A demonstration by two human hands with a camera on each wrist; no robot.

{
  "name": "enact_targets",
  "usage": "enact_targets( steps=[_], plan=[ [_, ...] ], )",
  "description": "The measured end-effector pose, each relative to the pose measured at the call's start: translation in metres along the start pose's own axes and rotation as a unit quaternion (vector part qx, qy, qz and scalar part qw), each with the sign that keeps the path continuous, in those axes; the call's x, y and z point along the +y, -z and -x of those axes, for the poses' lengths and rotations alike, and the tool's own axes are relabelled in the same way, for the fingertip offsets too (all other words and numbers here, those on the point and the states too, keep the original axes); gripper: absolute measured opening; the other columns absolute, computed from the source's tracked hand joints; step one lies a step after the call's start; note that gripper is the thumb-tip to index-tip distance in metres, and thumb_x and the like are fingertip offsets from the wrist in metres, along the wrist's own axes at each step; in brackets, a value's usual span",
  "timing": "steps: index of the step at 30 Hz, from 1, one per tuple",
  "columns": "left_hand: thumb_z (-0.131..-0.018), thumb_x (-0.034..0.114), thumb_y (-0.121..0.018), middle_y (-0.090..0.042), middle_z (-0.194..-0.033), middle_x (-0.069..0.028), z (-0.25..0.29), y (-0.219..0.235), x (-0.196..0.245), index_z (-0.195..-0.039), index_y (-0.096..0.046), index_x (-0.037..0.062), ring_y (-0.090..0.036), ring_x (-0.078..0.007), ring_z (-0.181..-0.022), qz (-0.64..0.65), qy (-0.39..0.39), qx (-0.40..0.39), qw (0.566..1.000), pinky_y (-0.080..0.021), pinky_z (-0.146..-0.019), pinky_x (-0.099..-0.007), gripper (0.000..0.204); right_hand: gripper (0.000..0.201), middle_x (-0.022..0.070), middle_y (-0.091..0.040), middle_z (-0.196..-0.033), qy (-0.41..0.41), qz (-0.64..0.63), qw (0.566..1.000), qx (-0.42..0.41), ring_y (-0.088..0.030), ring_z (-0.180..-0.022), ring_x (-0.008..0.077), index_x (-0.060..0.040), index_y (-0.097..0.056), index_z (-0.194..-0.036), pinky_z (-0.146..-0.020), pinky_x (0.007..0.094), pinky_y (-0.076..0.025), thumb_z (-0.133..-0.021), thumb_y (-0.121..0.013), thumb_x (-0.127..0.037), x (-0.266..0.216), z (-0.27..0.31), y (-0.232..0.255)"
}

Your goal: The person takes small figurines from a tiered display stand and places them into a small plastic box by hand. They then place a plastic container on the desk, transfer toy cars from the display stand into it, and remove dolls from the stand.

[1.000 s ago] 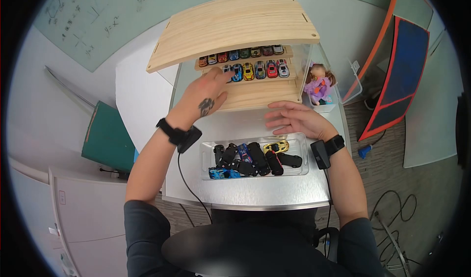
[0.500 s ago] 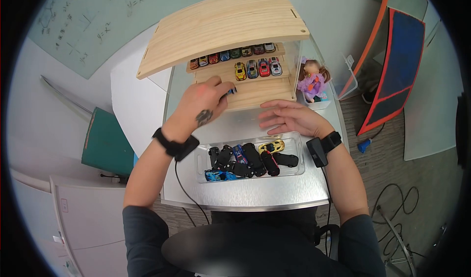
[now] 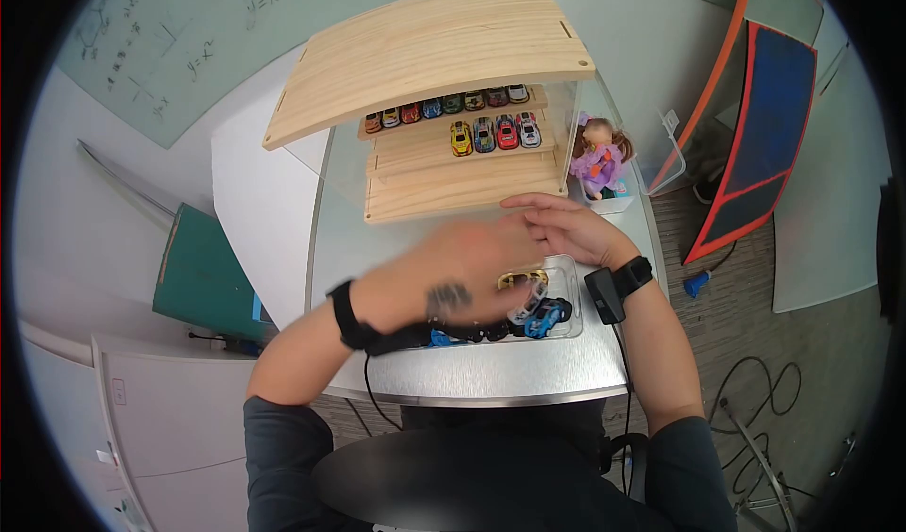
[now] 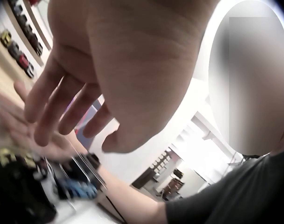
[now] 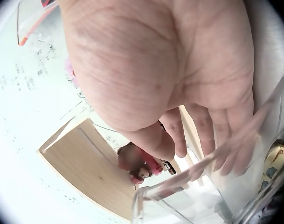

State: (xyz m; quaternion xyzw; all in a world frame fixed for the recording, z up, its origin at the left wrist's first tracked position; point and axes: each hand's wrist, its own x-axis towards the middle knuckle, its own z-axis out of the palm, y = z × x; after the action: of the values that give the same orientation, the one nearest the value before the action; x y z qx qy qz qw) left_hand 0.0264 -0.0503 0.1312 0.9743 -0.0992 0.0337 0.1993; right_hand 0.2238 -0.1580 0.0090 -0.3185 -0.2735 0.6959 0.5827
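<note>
My left hand (image 3: 477, 263), blurred, is over the clear plastic tray (image 3: 578, 323) of toy cars, its fingers loose and holding nothing in the left wrist view. Just by its thumb, a blue toy car (image 3: 545, 319) and a silver-grey toy car (image 3: 529, 302) lie on the pile at the tray's right end. A yellow toy car (image 3: 511, 276) shows partly behind the hand, which hides most of the other cars. My right hand (image 3: 578, 228) stays just beyond the tray's far right corner, fingers extended and palm bare in the right wrist view.
Behind the tray stands a wooden display case (image 3: 434, 56) with clear sides. Several toy cars line its upper step, and a shorter row with a yellow car (image 3: 461, 139) sits on the step below. A doll (image 3: 601, 159) in a purple dress is in a bin at the right.
My left hand took two cars from the left of the case's middle row, carried them towards me and let them go into the tray. My right hand has barely moved.
</note>
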Motion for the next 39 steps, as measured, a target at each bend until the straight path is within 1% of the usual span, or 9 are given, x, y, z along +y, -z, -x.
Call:
enact_targets(
  steps=[6,9,15,22,24,27,31,37,39],
  plan=[
    [-0.085,0.020,-0.068,-0.062,-0.108,-0.0154,-0.019,0.001,-0.105,-0.125,-0.058,0.0082,-0.067,-0.0326,-0.087,-0.255,0.096,0.135,0.953,-0.056,-0.073,-0.0397,0.043,0.042,0.0208,-0.055,-0.136,-0.013,0.012,1.000,-0.016,-0.059,-0.123,0.0332,-0.0031,-0.043,-0.144,-0.102,0.0457,-0.050,-0.105,-0.045,-0.017,-0.002,-0.003,0.001],
    [-0.082,0.022,-0.072,-0.061,-0.112,-0.0161,-0.036,-0.003,-0.108,-0.130,-0.055,0.0090,-0.068,-0.0305,-0.084,-0.330,0.149,0.067,0.930,-0.056,-0.071,-0.0380,0.052,0.043,0.0218,-0.054,-0.137,-0.014,0.013,1.000,-0.020,-0.058,-0.123,0.0343,-0.0036,-0.042,-0.145,-0.102,0.0458,-0.050,-0.105,-0.044,-0.018,-0.001,-0.003,0.002],
    [-0.079,0.020,-0.074,-0.061,-0.110,-0.0143,-0.050,-0.028,-0.145,-0.121,-0.058,0.0090,-0.068,-0.0283,-0.079,-0.399,0.078,0.134,0.904,-0.056,-0.065,-0.0371,0.046,0.042,0.0222,-0.054,-0.137,-0.015,0.016,0.999,-0.027,-0.058,-0.123,0.0344,-0.0034,-0.042,-0.145,-0.102,0.0457,-0.050,-0.105,-0.043,-0.018,-0.002,-0.003,0.003],
    [-0.077,0.014,-0.073,-0.063,-0.098,-0.0097,-0.011,-0.004,-0.089,-0.114,-0.062,0.0108,-0.067,-0.0265,-0.073,-0.344,0.099,0.065,0.932,-0.055,-0.064,-0.0381,0.038,0.042,0.0205,-0.057,-0.135,-0.016,0.007,1.000,-0.021,-0.060,-0.120,0.0329,-0.0030,-0.044,-0.144,-0.101,0.0455,-0.051,-0.104,-0.047,-0.018,-0.002,-0.003,0.002],
    [-0.078,0.010,-0.070,-0.061,-0.087,-0.0094,0.005,0.013,-0.052,-0.108,-0.065,0.0106,-0.065,-0.0282,-0.070,-0.158,0.061,0.087,0.982,-0.054,-0.063,-0.0390,0.031,0.042,0.0203,-0.057,-0.134,-0.014,0.000,1.000,-0.020,-0.060,-0.120,0.0330,-0.0028,-0.044,-0.143,-0.101,0.0458,-0.051,-0.104,-0.047,-0.018,0.000,-0.003,0.003],
    [-0.077,0.006,-0.066,-0.059,-0.084,-0.0099,0.025,0.030,0.001,-0.105,-0.067,0.0096,-0.064,-0.0305,-0.069,-0.007,0.077,0.037,0.996,-0.053,-0.062,-0.0391,0.028,0.042,0.0200,-0.057,-0.134,-0.010,-0.006,1.000,-0.013,-0.060,-0.121,0.0333,-0.0023,-0.044,-0.143,-0.101,0.0464,-0.051,-0.104,-0.047,-0.017,-0.001,-0.002,0.001],
    [-0.074,0.004,-0.067,-0.057,-0.083,-0.0111,0.050,0.023,0.025,-0.102,-0.067,0.0068,-0.065,-0.0291,-0.067,-0.090,0.091,-0.089,0.988,-0.053,-0.062,-0.0378,0.028,0.042,0.0206,-0.055,-0.136,-0.008,0.012,1.000,-0.005,-0.059,-0.123,0.0327,-0.0028,-0.043,-0.144,-0.102,0.0457,-0.051,-0.105,-0.045,-0.017,-0.002,-0.001,-0.001],
    [-0.075,0.008,-0.068,-0.056,-0.084,-0.0126,0.068,0.010,0.024,-0.097,-0.064,0.0044,-0.064,-0.0307,-0.066,-0.255,0.165,-0.156,0.940,-0.053,-0.061,-0.0389,0.022,0.041,0.0199,-0.056,-0.135,-0.006,0.018,1.000,0.007,-0.059,-0.122,0.0328,-0.0025,-0.043,-0.144,-0.101,0.0457,-0.051,-0.105,-0.044,-0.017,-0.002,0.000,-0.002],
    [-0.077,0.010,-0.068,-0.056,-0.086,-0.0130,0.061,0.016,0.030,-0.098,-0.064,0.0046,-0.064,-0.0311,-0.068,-0.189,0.146,-0.143,0.961,-0.053,-0.061,-0.0394,0.022,0.041,0.0199,-0.056,-0.135,-0.004,0.015,1.000,0.003,-0.059,-0.122,0.0330,-0.0024,-0.043,-0.144,-0.101,0.0458,-0.051,-0.105,-0.044,-0.016,-0.002,-0.001,0.000]
  ],
)
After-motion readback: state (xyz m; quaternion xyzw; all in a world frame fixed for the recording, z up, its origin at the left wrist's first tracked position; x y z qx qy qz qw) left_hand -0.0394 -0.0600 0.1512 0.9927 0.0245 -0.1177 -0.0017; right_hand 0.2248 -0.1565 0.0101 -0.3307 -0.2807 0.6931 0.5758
